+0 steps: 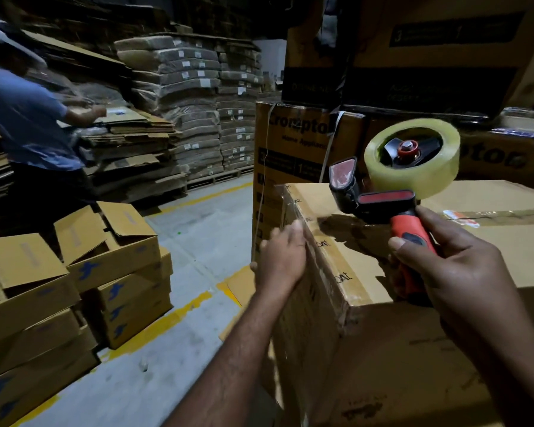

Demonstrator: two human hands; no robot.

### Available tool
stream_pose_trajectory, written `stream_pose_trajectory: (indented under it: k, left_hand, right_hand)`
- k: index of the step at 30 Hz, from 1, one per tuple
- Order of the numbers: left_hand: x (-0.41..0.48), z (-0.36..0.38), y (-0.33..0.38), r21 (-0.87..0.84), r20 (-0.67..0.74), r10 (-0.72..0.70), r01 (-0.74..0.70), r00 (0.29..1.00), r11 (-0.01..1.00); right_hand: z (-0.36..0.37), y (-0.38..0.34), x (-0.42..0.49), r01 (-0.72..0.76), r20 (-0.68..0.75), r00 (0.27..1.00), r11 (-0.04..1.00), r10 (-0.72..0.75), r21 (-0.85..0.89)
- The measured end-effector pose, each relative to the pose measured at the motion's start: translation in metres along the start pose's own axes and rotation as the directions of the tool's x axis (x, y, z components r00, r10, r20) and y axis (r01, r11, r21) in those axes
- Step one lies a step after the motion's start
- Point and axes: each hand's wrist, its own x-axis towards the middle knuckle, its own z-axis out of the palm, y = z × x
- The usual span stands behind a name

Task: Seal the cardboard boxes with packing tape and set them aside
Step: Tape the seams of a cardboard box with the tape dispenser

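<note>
A: What is at the far left?
B: A person in a blue shirt leans toward a pile of flattened cardboard. Below them is a stack of open-flapped boxes with blue marks, standing on the grey floor beside a yellow line.
A: And the box being worked on?
B: The cardboard box fills the lower right with its top flaps down. It stands in front of the printed yellow cartons. The left hand lies flat against the box's left side, just at the top edge. Its fingers are straight and close together, pointing up, and they hold nothing.
A: Where is the tape?
B: The tape dispenser is over the box's top, near that left edge. I cannot tell whether its front touches the cardboard. Its roll of clear tape sits tilted above the handle.
A: Which hand has it?
B: The right hand — fingers and thumb curled round the red handle, above the box's near top edge.
</note>
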Motion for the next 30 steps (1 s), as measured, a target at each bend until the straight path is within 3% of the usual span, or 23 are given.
stream_pose_trajectory:
  k: [2, 4, 6, 8, 10, 14, 16, 21, 23, 25, 30]
  left_hand:
    - [0.006, -0.005, 0.003, -0.081, -0.215, 0.005, -0.022, 0.977, 0.996]
    - [0.009, -0.007, 0.019, -0.168, -0.277, 0.128, -0.179, 0.952, 0.969]
    - [0.018, 0.001, 0.031, -0.222, -0.075, 0.224, -0.235, 0.972, 0.946]
    - [0.027, 0.010, 0.035, -0.299, 0.148, 0.155, -0.105, 0.977, 0.949]
    - [0.037, 0.016, 0.032, -0.375, 0.236, 0.053, 0.041, 0.970, 0.926]
    - [0.053, 0.020, 0.025, -0.443, 0.273, -0.023, 0.147, 0.962, 0.884]
    - [0.059, 0.018, 0.019, -0.400, 0.272, -0.072, 0.181, 0.960, 0.899]
    - [0.077, 0.001, -0.001, -0.272, -0.040, -0.100, 0.086, 0.994, 0.958]
    - [0.088, -0.001, -0.007, -0.210, -0.066, -0.120, 0.104, 0.991, 0.972]
    - [0.099, -0.001, -0.009, -0.166, -0.046, -0.069, 0.060, 0.997, 0.984]
    - [0.118, -0.001, -0.006, -0.045, -0.070, 0.206, -0.209, 0.976, 0.977]
  right_hand:
    - [0.000, 0.002, -0.001, -0.024, -0.007, 1.000, 1.000, 0.024, -0.002]
    - [-0.001, 0.002, -0.002, -0.038, -0.020, 0.999, 0.999, 0.038, -0.001]
    - [-0.001, 0.002, -0.002, -0.028, -0.035, 0.999, 1.000, 0.028, -0.005]
    - [-0.001, 0.002, -0.003, -0.015, -0.046, 0.999, 1.000, 0.014, -0.022]
    - [0.000, 0.001, -0.003, -0.013, -0.058, 0.998, 1.000, 0.011, -0.021]
    - [0.003, 0.003, -0.002, -0.010, -0.079, 0.997, 0.999, 0.008, -0.034]
    - [0.004, 0.003, -0.003, -0.021, -0.076, 0.997, 1.000, 0.019, -0.022]
    - [0.003, 0.004, -0.004, -0.058, -0.067, 0.996, 0.998, 0.058, 0.004]
    - [0.004, 0.004, -0.003, -0.065, -0.066, 0.996, 0.998, 0.066, 0.009]
    - [0.005, 0.004, -0.003, -0.061, -0.064, 0.996, 0.998, 0.061, 0.002]
    - [0.006, 0.004, -0.001, -0.060, -0.063, 0.996, 0.998, 0.060, 0.002]
